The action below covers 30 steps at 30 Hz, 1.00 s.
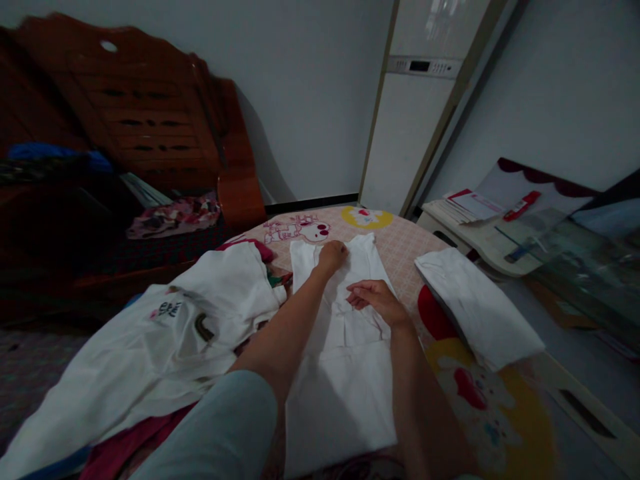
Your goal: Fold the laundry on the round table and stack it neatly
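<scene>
A long white garment (345,387), folded narrow, lies lengthwise on the round table in front of me. Near its far end my left hand (333,257) is closed, with the fingers curled down at the cloth. My right hand (373,300) is over the right half of the garment, fingers loosely bent and apart, near some creases in the middle. Whether its fingertips touch the cloth I cannot tell. To the left, a loose white shirt (215,333) with printed lettering lies crumpled over other clothes. A folded white garment (475,303) rests at the right.
A patterned cloth (400,248) with cartoon figures covers the table. Left stands a carved wooden bench (135,113) with clothes on it. A tall white appliance (417,127) is at the back. On the right, a side table (520,257) holds papers beside a glass surface (590,267).
</scene>
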Available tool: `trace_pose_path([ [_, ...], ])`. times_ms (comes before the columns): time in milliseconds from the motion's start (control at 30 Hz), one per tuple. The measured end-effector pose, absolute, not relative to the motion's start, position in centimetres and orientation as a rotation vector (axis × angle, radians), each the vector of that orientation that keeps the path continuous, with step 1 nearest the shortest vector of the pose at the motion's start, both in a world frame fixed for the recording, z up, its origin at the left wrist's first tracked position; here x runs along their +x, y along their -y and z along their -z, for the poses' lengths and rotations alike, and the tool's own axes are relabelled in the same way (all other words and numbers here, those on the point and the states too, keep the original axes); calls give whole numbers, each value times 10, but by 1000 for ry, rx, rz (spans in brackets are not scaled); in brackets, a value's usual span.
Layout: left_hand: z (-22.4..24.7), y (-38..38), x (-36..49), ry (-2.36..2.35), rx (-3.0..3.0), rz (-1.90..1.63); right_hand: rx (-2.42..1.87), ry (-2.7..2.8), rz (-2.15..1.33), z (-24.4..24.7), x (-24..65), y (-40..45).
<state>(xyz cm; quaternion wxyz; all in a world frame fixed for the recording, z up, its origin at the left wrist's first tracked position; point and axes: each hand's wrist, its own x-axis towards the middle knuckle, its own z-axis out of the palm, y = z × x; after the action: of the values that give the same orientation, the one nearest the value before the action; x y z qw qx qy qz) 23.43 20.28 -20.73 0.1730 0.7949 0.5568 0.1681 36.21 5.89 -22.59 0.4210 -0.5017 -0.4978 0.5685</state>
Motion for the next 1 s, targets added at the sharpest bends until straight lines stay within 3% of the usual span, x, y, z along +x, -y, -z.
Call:
trace_pose_path([
  [400,213,-224,267,-1701,2280,-229,-1215,1186,-1463,228,361,-61],
  [700,231,-226,275,-1625,2338,-511,-1182,1173,-1442,227,360,-60],
  [900,221,-215,240,-1216,2289,-851,-1152,1103,-1369,227,361,-61],
  [1000,224,-194,212,-1122,2355,-788,-1157,1120,-1388,229,361,-62],
])
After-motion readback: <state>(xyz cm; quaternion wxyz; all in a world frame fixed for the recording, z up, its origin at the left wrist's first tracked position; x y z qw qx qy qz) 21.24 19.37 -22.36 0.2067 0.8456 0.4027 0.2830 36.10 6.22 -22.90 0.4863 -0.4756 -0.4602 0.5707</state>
